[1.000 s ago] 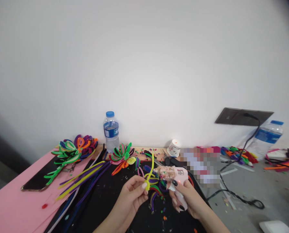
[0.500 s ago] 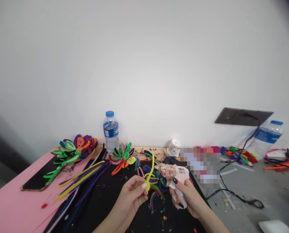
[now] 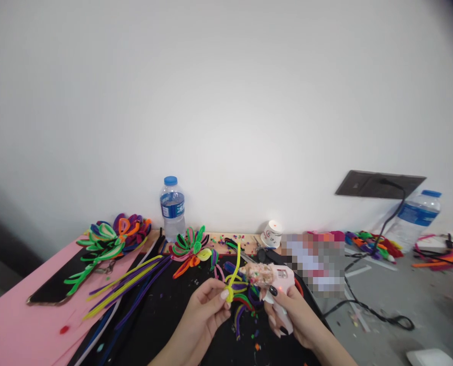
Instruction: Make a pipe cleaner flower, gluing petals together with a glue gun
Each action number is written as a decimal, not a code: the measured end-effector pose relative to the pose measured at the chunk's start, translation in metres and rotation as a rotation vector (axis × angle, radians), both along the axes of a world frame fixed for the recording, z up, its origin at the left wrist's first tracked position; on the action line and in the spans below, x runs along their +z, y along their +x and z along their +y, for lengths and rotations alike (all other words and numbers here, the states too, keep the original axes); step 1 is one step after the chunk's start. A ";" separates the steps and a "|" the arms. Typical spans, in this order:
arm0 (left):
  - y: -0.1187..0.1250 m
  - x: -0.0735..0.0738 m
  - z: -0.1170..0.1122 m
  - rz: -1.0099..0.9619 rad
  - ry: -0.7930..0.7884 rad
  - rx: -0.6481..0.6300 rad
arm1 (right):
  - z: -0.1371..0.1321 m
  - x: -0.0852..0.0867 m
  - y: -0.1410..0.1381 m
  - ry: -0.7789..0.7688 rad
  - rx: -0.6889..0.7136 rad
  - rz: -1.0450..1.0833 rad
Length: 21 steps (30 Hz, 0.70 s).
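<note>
Between the thumb and fingers of my left hand point(image 3: 207, 310) is a yellow pipe cleaner point(image 3: 235, 269), coiled into a small knot at the fingertips with its free end sticking up. My right hand point(image 3: 289, 307) is wrapped round the handle of a pale pink glue gun point(image 3: 272, 274), which has a small orange-red light lit. The gun's nozzle points left and sits close to the yellow pipe cleaner; whether they touch I cannot tell. Behind and below the hands, cut multicoloured pipe cleaners point(image 3: 245, 297) lie on the black mat point(image 3: 161, 315).
Pipe-cleaner flowers point(image 3: 118, 234) lie on a phone point(image 3: 55, 279) at the left; another flower point(image 3: 192, 246) stands nearer the middle. Long loose pipe cleaners point(image 3: 127, 287) cross the mat. A water bottle point(image 3: 172, 211) and paper cup point(image 3: 271, 234) stand by the wall. A black cable point(image 3: 367, 302) runs right.
The glue gun has shifted slightly left and down, its nozzle nearer the yellow pipe cleaner. My left hand keeps its pinch. The view has shifted a little.
</note>
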<state>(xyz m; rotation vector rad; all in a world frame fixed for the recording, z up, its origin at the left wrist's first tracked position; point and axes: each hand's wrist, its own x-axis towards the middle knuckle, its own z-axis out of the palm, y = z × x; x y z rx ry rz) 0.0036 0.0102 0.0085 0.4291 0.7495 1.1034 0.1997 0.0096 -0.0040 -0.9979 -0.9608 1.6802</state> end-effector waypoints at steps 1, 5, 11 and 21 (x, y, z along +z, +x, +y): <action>0.000 0.000 0.000 -0.001 0.001 0.000 | 0.000 0.000 0.000 -0.001 0.010 -0.003; -0.001 0.000 0.001 0.002 0.005 0.002 | 0.000 0.000 0.000 -0.015 0.044 -0.019; 0.000 0.001 0.000 0.004 -0.004 0.010 | -0.001 0.000 -0.001 -0.038 0.064 -0.101; -0.001 0.000 0.001 -0.009 -0.011 0.014 | -0.003 0.000 0.000 -0.023 0.112 -0.143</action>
